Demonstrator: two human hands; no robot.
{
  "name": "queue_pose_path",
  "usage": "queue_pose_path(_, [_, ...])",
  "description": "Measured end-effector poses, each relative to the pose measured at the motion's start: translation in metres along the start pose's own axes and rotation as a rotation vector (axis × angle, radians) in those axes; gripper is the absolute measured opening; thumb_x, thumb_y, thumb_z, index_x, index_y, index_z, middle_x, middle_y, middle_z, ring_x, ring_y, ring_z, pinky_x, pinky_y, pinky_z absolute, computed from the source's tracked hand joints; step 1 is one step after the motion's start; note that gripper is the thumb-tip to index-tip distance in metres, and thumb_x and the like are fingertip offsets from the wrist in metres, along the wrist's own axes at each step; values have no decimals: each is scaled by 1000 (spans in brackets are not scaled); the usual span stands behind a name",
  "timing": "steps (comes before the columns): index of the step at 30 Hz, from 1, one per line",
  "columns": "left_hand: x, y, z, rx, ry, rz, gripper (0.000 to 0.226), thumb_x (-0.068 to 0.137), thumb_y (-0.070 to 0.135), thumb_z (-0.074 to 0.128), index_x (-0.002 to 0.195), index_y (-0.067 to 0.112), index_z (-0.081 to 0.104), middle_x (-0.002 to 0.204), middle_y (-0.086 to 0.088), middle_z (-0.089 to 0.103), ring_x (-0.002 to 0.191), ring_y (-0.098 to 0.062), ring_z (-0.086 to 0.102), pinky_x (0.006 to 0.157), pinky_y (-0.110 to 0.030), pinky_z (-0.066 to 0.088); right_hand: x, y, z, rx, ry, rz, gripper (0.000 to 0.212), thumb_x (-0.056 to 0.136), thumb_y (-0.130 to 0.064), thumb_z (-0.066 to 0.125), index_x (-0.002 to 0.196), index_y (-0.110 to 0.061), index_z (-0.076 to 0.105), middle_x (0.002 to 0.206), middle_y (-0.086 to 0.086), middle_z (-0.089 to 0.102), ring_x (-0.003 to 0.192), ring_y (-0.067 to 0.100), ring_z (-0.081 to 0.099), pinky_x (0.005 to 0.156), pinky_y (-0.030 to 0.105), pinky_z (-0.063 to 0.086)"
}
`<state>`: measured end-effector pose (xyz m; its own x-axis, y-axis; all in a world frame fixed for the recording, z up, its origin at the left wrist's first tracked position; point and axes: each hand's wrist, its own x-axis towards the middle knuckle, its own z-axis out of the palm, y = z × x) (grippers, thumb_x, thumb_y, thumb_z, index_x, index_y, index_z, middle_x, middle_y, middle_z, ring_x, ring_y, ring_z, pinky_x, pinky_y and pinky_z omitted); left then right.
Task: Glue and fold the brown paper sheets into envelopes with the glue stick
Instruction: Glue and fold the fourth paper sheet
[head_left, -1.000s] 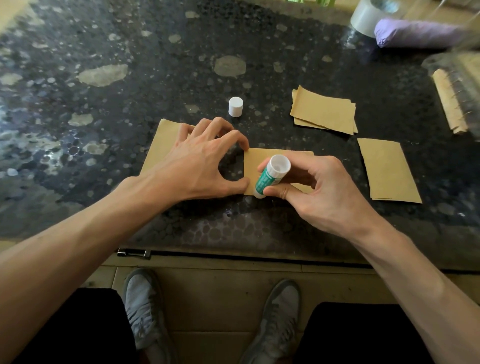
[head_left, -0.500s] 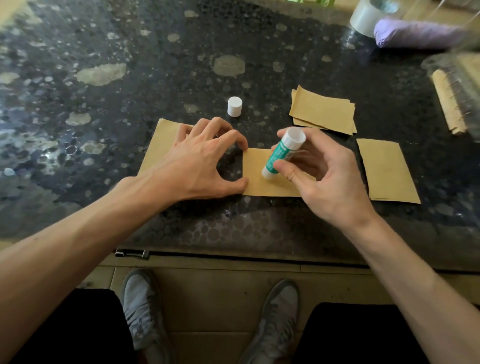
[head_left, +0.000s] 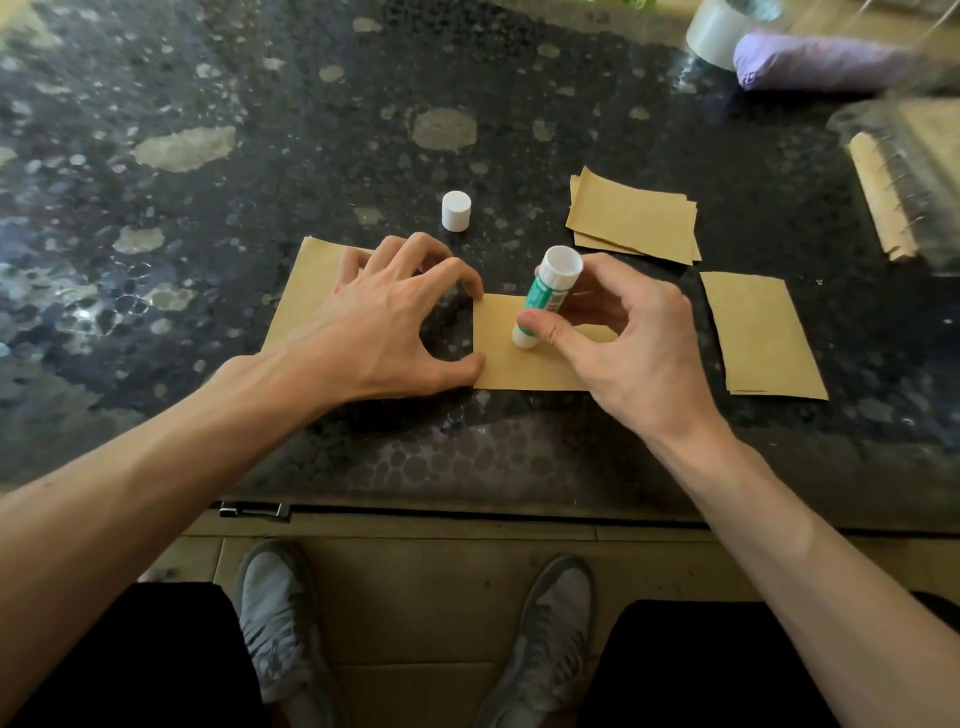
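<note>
My right hand (head_left: 639, 358) grips a green-and-white glue stick (head_left: 545, 293), its lower end down on a small brown paper sheet (head_left: 524, 371) near the table's front. My left hand (head_left: 384, 327) arches beside it. Its thumb and index fingertip press the sheet's left edge, while its other fingers rest on a larger brown sheet (head_left: 306, 291) to the left. The white glue cap (head_left: 456, 210) stands alone just beyond my left hand.
A loose stack of brown sheets (head_left: 631, 218) lies behind my right hand, with a folded brown piece (head_left: 758, 338) to its right. Far right are a tape roll (head_left: 717, 31), a purple bundle (head_left: 821, 60) and a spiral-bound pad (head_left: 883, 202). The dark speckled table's edge (head_left: 467, 514) runs above my knees.
My right hand has drawn the glue stick from the sheet's near edge away from me toward its middle and stood it more upright. My left hand has stayed put.
</note>
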<state>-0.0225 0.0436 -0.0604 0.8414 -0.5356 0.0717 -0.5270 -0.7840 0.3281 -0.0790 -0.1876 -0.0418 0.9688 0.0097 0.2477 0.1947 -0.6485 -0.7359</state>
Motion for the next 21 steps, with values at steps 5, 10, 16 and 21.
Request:
queue_pose_path(5, [-1, 1, 1, -6, 18, 0, 64, 72, 79, 51, 126, 44, 52, 130, 13, 43, 127, -13, 40, 108, -39, 27, 0, 2, -6, 15, -102, 4, 41, 90, -34, 80, 127, -21, 71, 117, -14, 73, 110, -1, 68, 98, 26, 57])
queue_pose_path(10, [0, 1, 0, -2, 7, -4, 66, 72, 80, 50, 127, 44, 52, 131, 12, 43, 128, -14, 40, 109, -41, 28, 1, 0, -12, 39, -209, -16, 36, 94, -21, 78, 129, -24, 70, 120, -13, 72, 117, -1, 65, 102, 24, 54])
queue_pose_path(16, [0, 2, 1, 0, 15, -5, 65, 72, 79, 51, 127, 44, 53, 130, 12, 43, 127, -14, 41, 108, -40, 27, 2, -1, -15, -9, -228, -21, 39, 91, -32, 79, 129, -25, 71, 121, -13, 72, 116, 0, 65, 101, 24, 54])
queue_pose_path(21, [-1, 1, 0, -2, 4, -6, 67, 72, 80, 50, 128, 44, 52, 132, 13, 42, 128, -13, 40, 108, -38, 26, -1, -1, -17, -46, -185, -25, 45, 86, -47, 80, 124, -23, 73, 113, -14, 74, 106, 2, 68, 91, 28, 58])
